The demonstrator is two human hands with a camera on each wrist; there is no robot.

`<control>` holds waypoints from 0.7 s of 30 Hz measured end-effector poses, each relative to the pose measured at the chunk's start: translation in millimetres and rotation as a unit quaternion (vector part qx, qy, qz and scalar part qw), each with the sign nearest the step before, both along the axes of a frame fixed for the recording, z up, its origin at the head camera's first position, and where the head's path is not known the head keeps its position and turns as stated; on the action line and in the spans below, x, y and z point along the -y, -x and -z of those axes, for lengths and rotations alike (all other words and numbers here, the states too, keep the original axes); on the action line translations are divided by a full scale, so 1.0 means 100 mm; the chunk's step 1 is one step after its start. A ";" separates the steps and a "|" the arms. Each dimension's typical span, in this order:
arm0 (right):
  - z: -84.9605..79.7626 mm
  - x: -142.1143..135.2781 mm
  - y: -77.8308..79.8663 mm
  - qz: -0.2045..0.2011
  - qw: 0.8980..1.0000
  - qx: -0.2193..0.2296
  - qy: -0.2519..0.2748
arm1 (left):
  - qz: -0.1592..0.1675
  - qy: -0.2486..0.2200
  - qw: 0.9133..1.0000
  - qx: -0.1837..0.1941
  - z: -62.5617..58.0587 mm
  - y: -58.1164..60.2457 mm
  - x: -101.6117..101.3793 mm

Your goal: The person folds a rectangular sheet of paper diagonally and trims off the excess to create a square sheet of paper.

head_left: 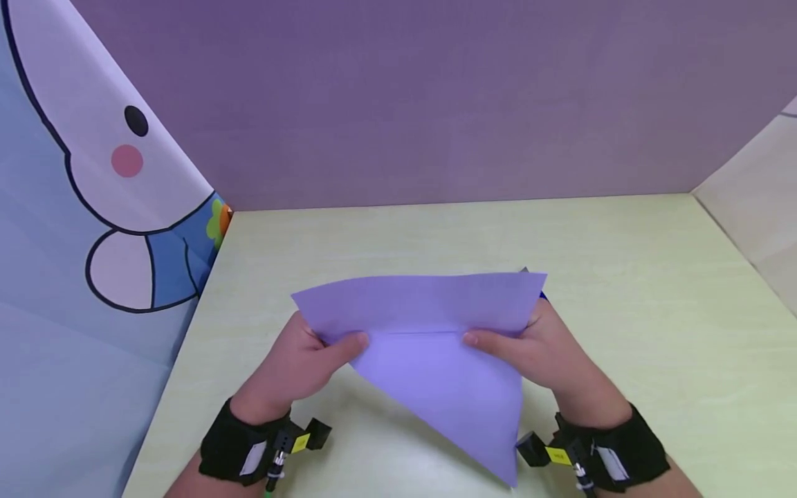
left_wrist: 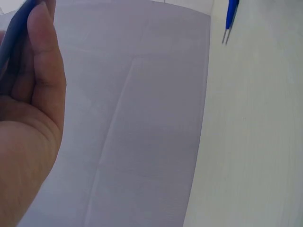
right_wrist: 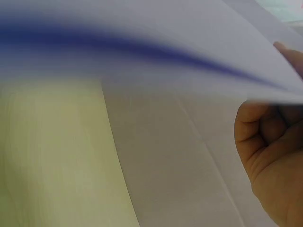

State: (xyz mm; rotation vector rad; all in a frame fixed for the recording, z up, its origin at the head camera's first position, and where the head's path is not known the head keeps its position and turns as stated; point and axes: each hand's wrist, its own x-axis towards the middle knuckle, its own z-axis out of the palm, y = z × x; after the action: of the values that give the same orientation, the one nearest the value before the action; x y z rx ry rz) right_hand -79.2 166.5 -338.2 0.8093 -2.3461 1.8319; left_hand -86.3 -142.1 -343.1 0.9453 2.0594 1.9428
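Note:
A purple sheet of paper (head_left: 436, 401) with a horizontal crease hangs between both hands, its lower part narrowing to a point near the tabletop. My left hand (head_left: 311, 363) pinches its left edge, thumb on the near face and fingers behind. The right hand (head_left: 538, 353) pinches the right side likewise, with its fingers mostly hidden behind the sheet. In the right wrist view the paper (right_wrist: 142, 19) spans the top, blurred and close. Curled fingers of the left hand (left_wrist: 47, 90) show in the left wrist view.
A blue tool (left_wrist: 231, 16) with two thin metal prongs is seen over the pale tabletop (head_left: 654, 277); the paper mostly hides it in the head view. A purple wall (head_left: 436, 104) stands behind, a cartoon-printed cloth (head_left: 75, 366) at left, a whitish panel (head_left: 759, 200) at right.

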 end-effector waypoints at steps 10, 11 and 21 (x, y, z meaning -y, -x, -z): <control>-0.01 -0.04 0.02 -0.035 0.997 -0.071 -0.016 | 0.030 -0.011 0.999 -0.019 -0.01 -0.01 0.04; -0.01 -0.05 0.02 -0.057 0.995 -0.076 0.000 | 0.045 -0.014 0.999 -0.021 -0.01 -0.01 0.05; 0.02 -0.17 0.07 -0.269 0.953 -0.067 0.122 | 0.114 -0.077 0.989 0.046 -0.05 -0.01 0.23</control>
State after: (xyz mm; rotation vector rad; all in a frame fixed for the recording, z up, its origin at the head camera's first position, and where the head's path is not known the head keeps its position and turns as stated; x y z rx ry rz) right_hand -85.9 183.8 -340.4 1.5921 -1.8801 2.1050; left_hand -85.0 -164.8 -337.6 1.0507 1.6891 2.0030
